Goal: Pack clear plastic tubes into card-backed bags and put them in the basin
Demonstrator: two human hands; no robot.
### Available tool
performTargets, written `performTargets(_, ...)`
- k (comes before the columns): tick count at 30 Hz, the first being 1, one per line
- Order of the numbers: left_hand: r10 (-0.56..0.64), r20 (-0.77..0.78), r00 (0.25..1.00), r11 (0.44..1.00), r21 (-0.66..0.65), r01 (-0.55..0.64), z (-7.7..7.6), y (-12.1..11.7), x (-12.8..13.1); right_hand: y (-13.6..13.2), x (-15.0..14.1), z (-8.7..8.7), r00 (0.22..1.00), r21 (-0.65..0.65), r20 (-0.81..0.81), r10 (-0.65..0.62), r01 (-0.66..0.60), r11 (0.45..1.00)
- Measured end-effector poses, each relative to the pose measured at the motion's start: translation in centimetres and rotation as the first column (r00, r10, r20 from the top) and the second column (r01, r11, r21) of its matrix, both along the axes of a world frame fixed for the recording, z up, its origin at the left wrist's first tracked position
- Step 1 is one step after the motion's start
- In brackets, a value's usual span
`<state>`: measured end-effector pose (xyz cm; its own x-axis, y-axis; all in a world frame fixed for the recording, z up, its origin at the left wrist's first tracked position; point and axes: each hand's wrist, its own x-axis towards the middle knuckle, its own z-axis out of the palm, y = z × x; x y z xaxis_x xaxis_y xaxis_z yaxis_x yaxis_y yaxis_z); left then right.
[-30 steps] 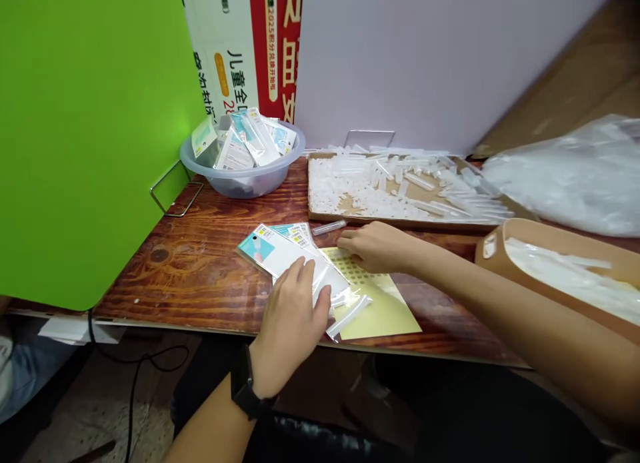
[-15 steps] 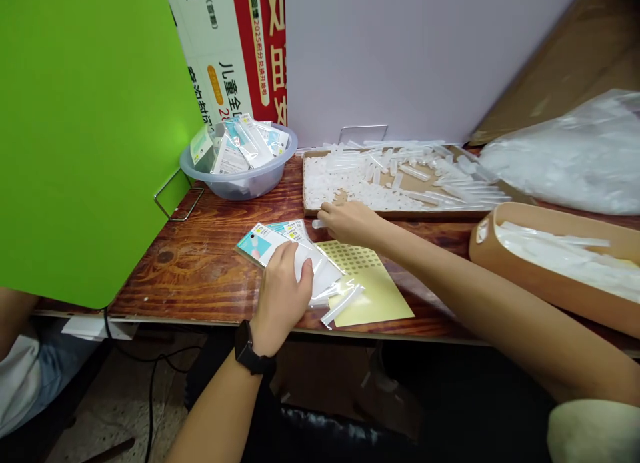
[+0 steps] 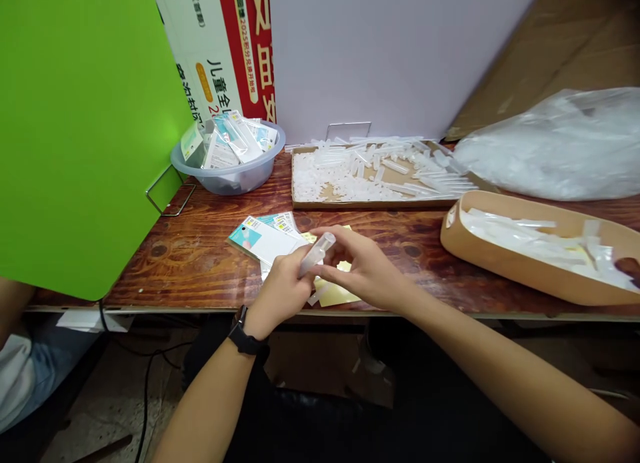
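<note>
A clear plastic tube [image 3: 317, 252] is held between both my hands over the table's front edge. My right hand [image 3: 361, 266] pinches it from the right; my left hand [image 3: 281, 291], with a black watch on the wrist, grips its lower end. Under the hands lie a yellow sticker sheet [image 3: 336, 292] and a small stack of white packets [image 3: 264, 238] with teal corners.
A flat cardboard tray [image 3: 299, 200] of several clear tubes sits behind. A clear bowl [image 3: 235, 178] of packets stands at the back left by a green divider [image 3: 75, 130]. A tan tray [image 3: 500, 263] of tubes and a plastic bag [image 3: 550, 143] are on the right. Another person's arm [image 3: 9, 296] shows at left.
My right hand picked a tube up from beside the cardboard tray and brought it toward me. My left hand lifted off the packets and took hold of the tube too.
</note>
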<state>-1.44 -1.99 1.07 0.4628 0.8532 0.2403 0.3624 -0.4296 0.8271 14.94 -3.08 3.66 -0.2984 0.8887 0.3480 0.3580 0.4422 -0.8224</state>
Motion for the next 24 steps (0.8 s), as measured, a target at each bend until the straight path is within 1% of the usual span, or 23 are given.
performTargets(3,0.132,-0.184,0.974,0.982,0.158,-0.103,-0.1,-0.1,-0.3,-1.2,0.5,0.1,0.997,0.064,-0.040,-0.070,0.072,0.995)
performTargets(5,0.234,-0.309,0.922,0.955,0.250,-0.158,-0.3,-0.3,-0.3,-1.8,0.5,-0.1,0.994,0.150,-0.012,-0.106,0.106,0.983)
performTargets(7,0.309,-0.396,0.865,0.931,0.312,-0.190,-0.5,-0.6,-0.1,-2.3,0.2,-0.7,0.991,0.225,0.031,-0.132,0.122,0.967)
performTargets(9,0.339,-0.427,0.838,0.918,0.343,-0.197,-0.7,-0.8,0.1,-2.7,0.0,-1.4,0.988,0.260,0.070,-0.137,0.115,0.959)
performTargets(13,0.329,-0.394,0.858,0.904,0.393,-0.167,-1.1,-1.0,0.6,-3.1,-0.4,-2.4,0.985,0.257,0.100,-0.143,0.113,0.960)
performTargets(14,0.351,-0.403,0.845,0.890,0.425,-0.167,-1.2,-1.1,0.7,-3.1,-0.4,-2.5,0.984,0.233,0.094,-0.149,0.123,0.965)
performTargets(16,0.427,-0.450,0.785,0.848,0.501,-0.174,-1.5,-1.2,0.8,-3.2,-0.4,-2.7,0.985,0.119,0.070,-0.155,0.146,0.982)
performTargets(18,0.500,-0.489,0.715,0.808,0.562,-0.180,-1.7,-1.5,1.1,-3.2,-0.3,-2.7,0.986,-0.060,0.033,-0.162,0.164,0.985)
performTargets(19,0.520,-0.500,0.693,0.794,0.582,-0.177,-1.8,-1.7,1.3,-3.2,-0.3,-2.8,0.986,-0.154,0.006,-0.166,0.164,0.974)
performTargets(21,0.540,-0.511,0.669,0.777,0.607,-0.163,-2.0,-2.2,1.7,-3.2,-0.1,-2.9,0.984,-0.311,-0.072,-0.163,0.134,0.941)
performTargets(22,0.540,-0.516,0.665,0.775,0.612,-0.155,-2.0,-2.4,1.9,-3.2,0.1,-2.9,0.981,-0.365,-0.117,-0.155,0.103,0.925)
performTargets(24,0.524,-0.515,0.679,0.778,0.613,-0.136,-2.0,-2.6,2.1,-3.0,0.6,-2.9,0.971,-0.421,-0.193,-0.141,0.048,0.906)
